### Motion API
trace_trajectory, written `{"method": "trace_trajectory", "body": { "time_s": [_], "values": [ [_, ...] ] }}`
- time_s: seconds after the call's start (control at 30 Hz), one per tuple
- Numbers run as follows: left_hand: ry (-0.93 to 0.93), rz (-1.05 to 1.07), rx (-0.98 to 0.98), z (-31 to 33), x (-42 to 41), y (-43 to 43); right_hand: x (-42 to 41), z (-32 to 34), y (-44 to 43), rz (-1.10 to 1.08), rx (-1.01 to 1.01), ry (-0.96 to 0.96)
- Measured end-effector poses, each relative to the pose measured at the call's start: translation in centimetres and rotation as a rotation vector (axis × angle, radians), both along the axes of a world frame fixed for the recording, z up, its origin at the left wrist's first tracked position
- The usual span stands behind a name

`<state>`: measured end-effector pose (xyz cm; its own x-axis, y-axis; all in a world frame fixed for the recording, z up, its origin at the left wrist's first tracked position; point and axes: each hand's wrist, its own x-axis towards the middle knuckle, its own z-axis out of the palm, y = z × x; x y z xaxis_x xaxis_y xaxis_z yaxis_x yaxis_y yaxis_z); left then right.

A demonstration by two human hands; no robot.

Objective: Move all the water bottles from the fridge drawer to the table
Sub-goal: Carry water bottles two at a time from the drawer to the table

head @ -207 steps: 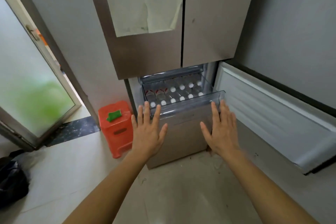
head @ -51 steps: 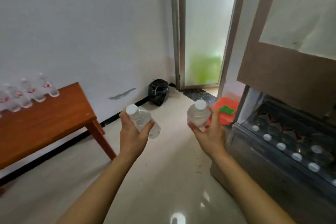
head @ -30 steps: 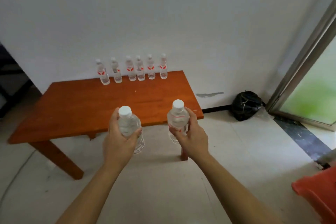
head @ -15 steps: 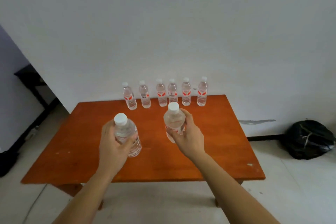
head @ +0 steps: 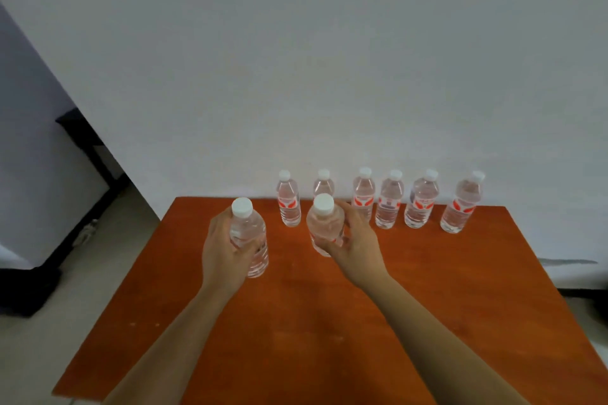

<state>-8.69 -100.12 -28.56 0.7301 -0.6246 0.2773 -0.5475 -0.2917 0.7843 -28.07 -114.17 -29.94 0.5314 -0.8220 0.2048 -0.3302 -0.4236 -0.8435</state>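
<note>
Both carried bottles have been brought further in over the worktop (head: 427,306) since half a second ago, and the far row is now almost reached. Edges first: the near and left edges are left bare, and lots of open wood is seen on the near right side. A plain pale wall (head: 329,76) is seen right behind the far edge, and pale floor (head: 108,240) off the left edge. The worktop is made of flat, smooth, orange-brown wood.

The left bottle (head: 253,233) is gripped round its body by the left hand (head: 223,256), and the right bottle (head: 324,223) is wrapped by the right hand (head: 358,246). Both are clear ribbed plastic with white caps, kept upright. Whether their bases are touching the wood can't be told. A row of six bottles (head: 390,204), same kind with red labels, is lined up upright along the far edge.
</note>
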Motion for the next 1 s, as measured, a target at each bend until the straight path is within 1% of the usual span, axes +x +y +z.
{"method": "trace_trajectory", "body": {
  "time_s": [0.17,0.27,0.37,0.43,0.53,0.67,0.77,0.9,1.0],
  "values": [
    [0.000,-0.078,0.145,-3.0,10.3,-5.0,8.7,-3.0,-2.9,-0.083,0.083,0.104],
    [0.017,-0.125,0.219,-4.6,16.4,-7.5,13.9,-4.2,-4.1,-0.093,0.139,0.192],
    [0.043,-0.161,0.259,-6.5,21.2,-9.7,18.9,-6.0,-4.9,-0.111,0.179,0.300],
    [0.063,-0.179,0.279,-7.7,23.6,-10.8,22.1,-7.3,-5.1,-0.128,0.206,0.329],
    [0.086,-0.205,0.305,-9.3,26.1,-11.9,26.3,-8.9,-5.3,-0.147,0.222,0.353],
    [0.107,-0.252,0.318,-10.4,28.0,-14.0,30.8,-10.3,-6.1,-0.238,0.272,0.299],
    [0.107,-0.294,0.326,-10.9,28.6,-15.6,33.2,-11.0,-7.0,-0.270,0.243,0.349],
    [0.087,-0.338,0.358,-11.0,29.5,-17.1,34.5,-11.4,-8.2,-0.281,0.208,0.401],
    [0.080,-0.399,0.402,-11.3,30.4,-17.1,34.3,-11.4,-8.9,-0.222,0.227,0.502]
  ]
}}
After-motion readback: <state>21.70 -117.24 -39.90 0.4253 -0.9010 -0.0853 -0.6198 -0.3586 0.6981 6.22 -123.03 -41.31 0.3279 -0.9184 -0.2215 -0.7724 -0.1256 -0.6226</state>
